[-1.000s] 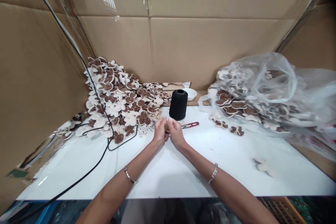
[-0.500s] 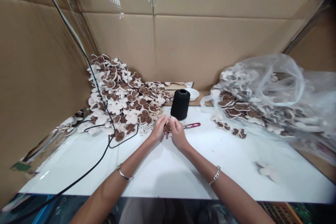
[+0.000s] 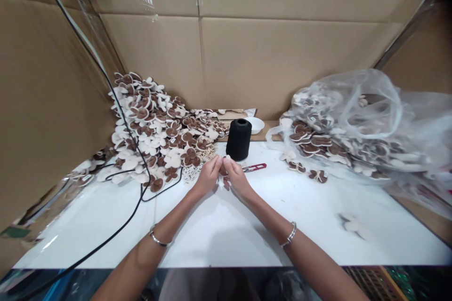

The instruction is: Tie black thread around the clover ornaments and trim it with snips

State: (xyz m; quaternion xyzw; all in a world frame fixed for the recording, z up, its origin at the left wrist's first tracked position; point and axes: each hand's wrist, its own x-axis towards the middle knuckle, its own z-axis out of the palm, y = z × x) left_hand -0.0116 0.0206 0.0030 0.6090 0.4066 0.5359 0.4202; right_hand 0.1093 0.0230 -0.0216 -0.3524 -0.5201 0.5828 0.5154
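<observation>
My left hand [image 3: 209,177] and my right hand [image 3: 238,178] meet at the middle of the white table. Both are closed, fingertips pinching a small brown fabric flower [image 3: 223,170] between them; most of it is hidden by the fingers. Just behind them stands a black cone of thread [image 3: 238,140], upright. Red-handled thread snips [image 3: 255,167] lie on the table to the right of my right hand. Small pale pieces [image 3: 192,173] are scattered beyond my left hand.
A tall heap of brown and white fabric flowers [image 3: 146,127] fills the back left, with a black cable [image 3: 123,220] running past it. At right, a clear plastic bag [image 3: 374,103] covers more flowers. Loose flowers [image 3: 318,176] and a white dish [image 3: 257,125] sit nearby. Cardboard walls [image 3: 282,66] enclose the table.
The whole view has shifted slightly, so things appear a little further left. Both hands stay together on the brown flower, with a small change in finger position.
</observation>
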